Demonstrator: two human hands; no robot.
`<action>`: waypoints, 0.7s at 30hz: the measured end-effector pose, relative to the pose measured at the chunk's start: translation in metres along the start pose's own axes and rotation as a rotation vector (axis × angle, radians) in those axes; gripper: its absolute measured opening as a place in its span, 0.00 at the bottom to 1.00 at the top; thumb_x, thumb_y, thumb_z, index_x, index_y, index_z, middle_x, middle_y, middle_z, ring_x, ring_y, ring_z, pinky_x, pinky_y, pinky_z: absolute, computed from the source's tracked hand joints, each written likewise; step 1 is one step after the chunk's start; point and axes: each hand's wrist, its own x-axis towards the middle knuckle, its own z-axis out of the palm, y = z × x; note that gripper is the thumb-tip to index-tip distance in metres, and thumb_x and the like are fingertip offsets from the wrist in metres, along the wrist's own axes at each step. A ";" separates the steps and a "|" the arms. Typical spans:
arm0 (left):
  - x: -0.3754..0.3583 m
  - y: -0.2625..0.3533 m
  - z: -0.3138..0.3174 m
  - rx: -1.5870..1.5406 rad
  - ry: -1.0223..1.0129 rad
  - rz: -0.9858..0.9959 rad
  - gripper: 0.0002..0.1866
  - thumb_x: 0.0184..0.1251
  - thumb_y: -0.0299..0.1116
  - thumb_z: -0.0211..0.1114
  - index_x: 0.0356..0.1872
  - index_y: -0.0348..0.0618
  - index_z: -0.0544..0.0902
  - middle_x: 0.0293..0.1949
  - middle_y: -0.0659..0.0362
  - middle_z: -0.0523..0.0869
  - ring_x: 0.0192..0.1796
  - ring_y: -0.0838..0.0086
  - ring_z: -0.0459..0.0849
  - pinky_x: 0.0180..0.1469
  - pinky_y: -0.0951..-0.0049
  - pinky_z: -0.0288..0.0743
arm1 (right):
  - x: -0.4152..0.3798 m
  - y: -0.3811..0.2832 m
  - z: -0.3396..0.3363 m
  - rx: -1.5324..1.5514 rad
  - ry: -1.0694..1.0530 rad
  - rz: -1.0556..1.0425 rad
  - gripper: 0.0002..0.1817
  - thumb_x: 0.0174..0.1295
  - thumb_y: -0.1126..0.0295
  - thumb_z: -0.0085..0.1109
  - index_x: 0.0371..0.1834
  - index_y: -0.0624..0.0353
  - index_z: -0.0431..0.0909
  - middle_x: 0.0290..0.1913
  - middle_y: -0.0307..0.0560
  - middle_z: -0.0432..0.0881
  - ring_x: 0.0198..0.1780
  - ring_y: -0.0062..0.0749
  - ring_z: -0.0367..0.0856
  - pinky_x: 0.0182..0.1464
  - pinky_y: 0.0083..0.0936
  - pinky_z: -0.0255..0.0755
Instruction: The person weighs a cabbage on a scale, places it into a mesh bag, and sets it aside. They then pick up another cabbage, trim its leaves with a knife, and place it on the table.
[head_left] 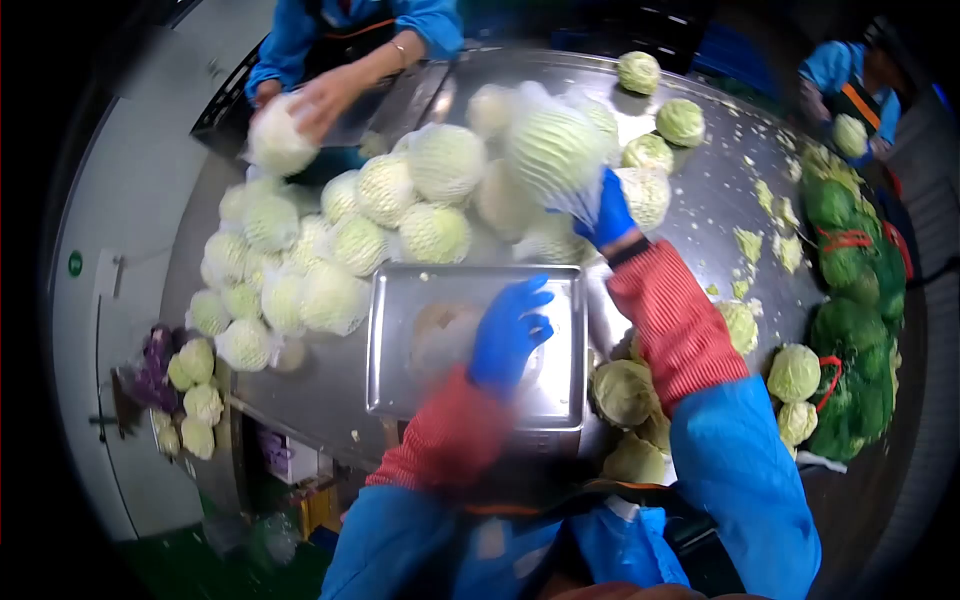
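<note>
In the head view, we have one round pale-green cabbage in white netting (555,150) grasped by our blue-gloved right hand (606,212), beyond our blue-gloved left hand (510,333), which is released, fingers parted and bent above one silver rectangular metal tray (400,385), both arms reaching forward.

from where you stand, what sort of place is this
Probably a vegetable packing room: netted cabbages crowd a metal table, green mesh sacks line its far right side, and a co-worker also handles a cabbage.
</note>
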 end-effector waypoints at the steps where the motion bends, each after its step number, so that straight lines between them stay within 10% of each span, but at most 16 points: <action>1: -0.001 -0.008 -0.003 0.113 -0.022 0.074 0.20 0.75 0.41 0.49 0.61 0.43 0.74 0.48 0.57 0.80 0.40 0.75 0.76 0.45 0.74 0.73 | 0.024 0.010 -0.019 0.200 0.003 0.014 0.28 0.73 0.51 0.36 0.69 0.58 0.62 0.64 0.52 0.72 0.60 0.47 0.75 0.61 0.46 0.71; 2: 0.000 -0.016 -0.011 0.222 -0.053 0.144 0.20 0.75 0.41 0.49 0.60 0.42 0.74 0.47 0.56 0.80 0.41 0.75 0.76 0.44 0.76 0.73 | 0.067 0.030 -0.066 -0.434 -0.095 -0.334 0.28 0.73 0.50 0.36 0.68 0.57 0.63 0.61 0.52 0.74 0.59 0.47 0.76 0.59 0.46 0.72; 4: -0.003 -0.023 -0.016 0.242 -0.076 0.152 0.20 0.76 0.41 0.49 0.60 0.39 0.74 0.46 0.56 0.80 0.42 0.75 0.77 0.42 0.78 0.73 | 0.069 0.033 -0.035 0.234 0.326 -0.038 0.24 0.73 0.50 0.38 0.60 0.54 0.71 0.53 0.49 0.78 0.54 0.45 0.78 0.55 0.43 0.73; 9: -0.014 -0.014 -0.005 0.028 0.063 -0.055 0.18 0.74 0.33 0.50 0.60 0.38 0.74 0.45 0.58 0.78 0.37 0.81 0.73 0.38 0.82 0.70 | 0.015 0.015 0.031 -0.425 0.348 0.119 0.34 0.65 0.37 0.45 0.51 0.60 0.73 0.22 0.49 0.79 0.18 0.34 0.77 0.25 0.31 0.71; 14: -0.038 -0.023 0.008 0.103 0.067 -0.089 0.18 0.76 0.35 0.48 0.60 0.38 0.74 0.45 0.57 0.79 0.37 0.81 0.74 0.38 0.82 0.70 | -0.108 -0.002 -0.007 -1.607 0.422 -0.299 0.50 0.57 0.36 0.55 0.72 0.64 0.52 0.41 0.61 0.82 0.41 0.48 0.83 0.44 0.39 0.75; 21: -0.060 -0.061 0.013 0.406 -0.129 -0.089 0.17 0.74 0.29 0.51 0.61 0.38 0.73 0.47 0.59 0.79 0.39 0.82 0.75 0.42 0.80 0.73 | -0.274 -0.126 -0.120 -1.864 0.782 0.486 0.65 0.39 0.37 0.73 0.74 0.65 0.48 0.49 0.65 0.81 0.49 0.55 0.82 0.52 0.41 0.74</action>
